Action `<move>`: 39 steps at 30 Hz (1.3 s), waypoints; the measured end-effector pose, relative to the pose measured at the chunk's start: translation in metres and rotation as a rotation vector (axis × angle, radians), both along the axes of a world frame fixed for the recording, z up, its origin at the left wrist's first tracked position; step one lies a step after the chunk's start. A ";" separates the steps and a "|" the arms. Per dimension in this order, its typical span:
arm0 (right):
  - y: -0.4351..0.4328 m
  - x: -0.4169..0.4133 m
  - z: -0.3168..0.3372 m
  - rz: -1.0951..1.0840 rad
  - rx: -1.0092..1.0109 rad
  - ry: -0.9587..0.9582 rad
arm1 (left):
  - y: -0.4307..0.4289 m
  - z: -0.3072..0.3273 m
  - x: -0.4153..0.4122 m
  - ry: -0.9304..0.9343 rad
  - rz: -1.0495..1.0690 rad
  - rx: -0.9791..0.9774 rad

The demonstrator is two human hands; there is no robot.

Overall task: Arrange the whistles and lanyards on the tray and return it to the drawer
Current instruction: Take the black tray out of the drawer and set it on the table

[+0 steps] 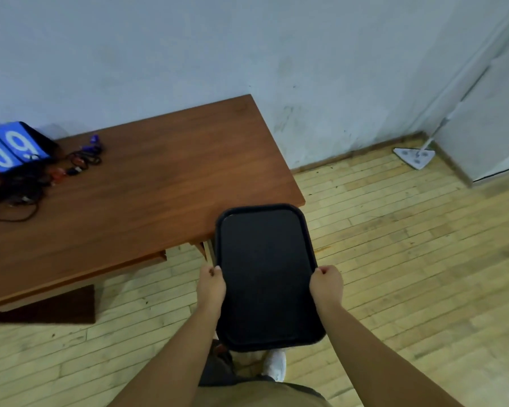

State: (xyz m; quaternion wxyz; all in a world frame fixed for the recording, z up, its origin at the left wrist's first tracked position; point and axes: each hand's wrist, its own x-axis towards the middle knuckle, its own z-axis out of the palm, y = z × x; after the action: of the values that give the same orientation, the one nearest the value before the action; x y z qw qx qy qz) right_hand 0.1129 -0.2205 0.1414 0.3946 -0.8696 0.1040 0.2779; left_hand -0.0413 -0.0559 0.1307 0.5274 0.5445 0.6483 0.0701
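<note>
**Beside the table's near right corner, a black tray (265, 274) held in both hands**

Over the wooden floor (409, 259), in front of the person, a black rectangular plastic tray with rounded corners is held roughly level, its long side pointing away. The left hand (211, 284) grips the left rim, fingers curled under and thumb on top. The right hand (326, 284) grips the right rim the same way, directly opposite. The tray's far end overlaps the corner of a brown wooden table (159, 177). Just beside the tray's left rim, a wooden part shows under the table edge; whether it is a drawer cannot be told.

Well apart from the tray, at the table's far left end, lie the whistles and lanyards (80, 160): small purple, red and black pieces tangled with dark cords, and a larger heap of black cord (15, 198) nearer the front edge. Touching that heap, a blue flip scoreboard (9, 148) with white digits stands against the pale wall.

Below the tray, a white shoe (275, 367) is visible. In the far right corner, a triangular white mop (413, 155) rests on the floor.
</note>
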 end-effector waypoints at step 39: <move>0.500 -0.097 -0.039 0.522 -0.100 -0.072 | 0.452 -0.064 -0.212 -0.082 0.095 -0.243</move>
State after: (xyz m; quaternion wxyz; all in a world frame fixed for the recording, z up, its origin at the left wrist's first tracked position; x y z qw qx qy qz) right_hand 0.0160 0.2795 0.1019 0.2697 -0.8948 -0.1243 0.3334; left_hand -0.2530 0.3957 0.0665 0.6118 0.4419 0.6550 0.0381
